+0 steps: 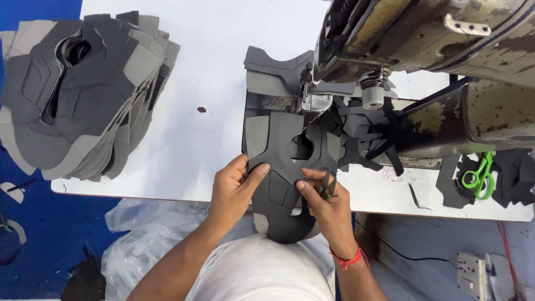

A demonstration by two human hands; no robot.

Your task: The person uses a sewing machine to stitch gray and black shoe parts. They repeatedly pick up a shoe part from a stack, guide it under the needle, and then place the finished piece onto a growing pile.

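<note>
Both our hands sit at the table's near edge, gripping one dark grey shoe upper (287, 167). Left hand (234, 187): thumb on top, fingers curled under the upper's left edge, pinched closed on it. Right hand (326, 198): fingers folded tight on the upper's right side, also clutching something green and thin we can't make out. Upper runs lengthwise away from our fingers toward the sewing machine (423, 50), far end just under the presser foot (315, 103), near end hanging off the table (189, 139) below our fingertips. Both hands about equally close to it; wrists angled inward, forearms coming up from below. Far left of our fingers, a stack of grey uppers (83, 95). Far right, green scissors (479, 175) on dark scraps (515, 175).
</note>
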